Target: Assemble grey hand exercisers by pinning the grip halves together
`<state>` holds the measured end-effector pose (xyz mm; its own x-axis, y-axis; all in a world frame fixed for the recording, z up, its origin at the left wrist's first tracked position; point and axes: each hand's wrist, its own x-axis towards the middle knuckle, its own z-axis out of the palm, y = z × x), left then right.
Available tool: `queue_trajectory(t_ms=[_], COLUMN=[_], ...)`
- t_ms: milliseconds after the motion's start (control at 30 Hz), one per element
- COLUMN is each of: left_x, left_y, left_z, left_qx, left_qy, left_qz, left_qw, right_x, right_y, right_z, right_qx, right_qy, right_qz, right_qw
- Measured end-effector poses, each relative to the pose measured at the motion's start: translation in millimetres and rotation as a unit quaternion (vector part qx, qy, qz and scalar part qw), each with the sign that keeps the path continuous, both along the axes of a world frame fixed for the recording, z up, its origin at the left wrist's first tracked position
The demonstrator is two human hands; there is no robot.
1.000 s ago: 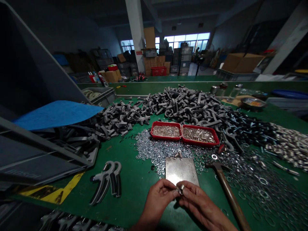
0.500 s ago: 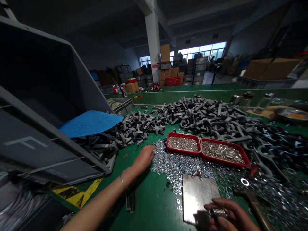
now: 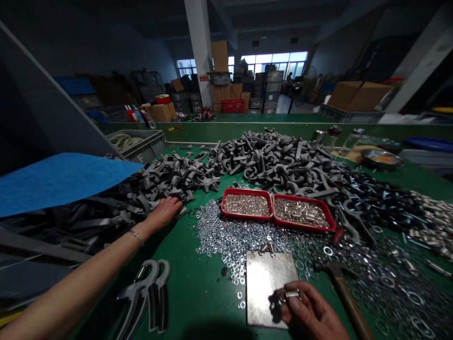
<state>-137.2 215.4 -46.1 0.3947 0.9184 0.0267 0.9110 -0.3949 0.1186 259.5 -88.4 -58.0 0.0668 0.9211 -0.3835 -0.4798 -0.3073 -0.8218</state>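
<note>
My left hand (image 3: 164,211) is stretched out to the left and rests on the edge of a pile of grey plastic handle parts (image 3: 166,177), fingers curled over one of them. My right hand (image 3: 307,309) stays near me and pinches a small metal spring (image 3: 292,294) over a flat steel plate (image 3: 268,285). Two assembled grip tools (image 3: 148,293) lie beside my left forearm. Loose washers (image 3: 226,236) are spread between my two hands.
Two red trays (image 3: 276,207) of small metal pieces sit behind the plate. A wooden-handled hammer (image 3: 345,297) lies to the right among rings and springs. A bigger heap of grey parts (image 3: 283,160) fills the middle. A tipped grey bin with a blue sheet (image 3: 60,179) stands left.
One second ago both hands held the spring together near me. My left hand then let go and reached out left to the grey parts pile; my right hand kept the spring.
</note>
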Motion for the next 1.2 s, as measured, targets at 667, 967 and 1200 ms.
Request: queue_trajectory(t_ms=[667,967,1200], left_x=[223,240,231], left_y=[-268,-286,-306], left_z=[-6.1,-10.6,-3.7], left_qx=[-0.483,-0.507,-0.643], left_qy=[-0.632,-0.636,-0.539], left_qz=[0.005,-0.001,-0.121], left_qw=[0.606,0.582,0.53], right_x=[3,-4,17], right_y=[-23,-39,-48], right_z=[11.6,10.5,14.7], right_qx=[0.046,0.125,0.202], right_qy=[-0.079,-0.207,-0.273], right_qz=[-0.047,-0.027,0.096], right_qw=[0.995,0.97,0.936])
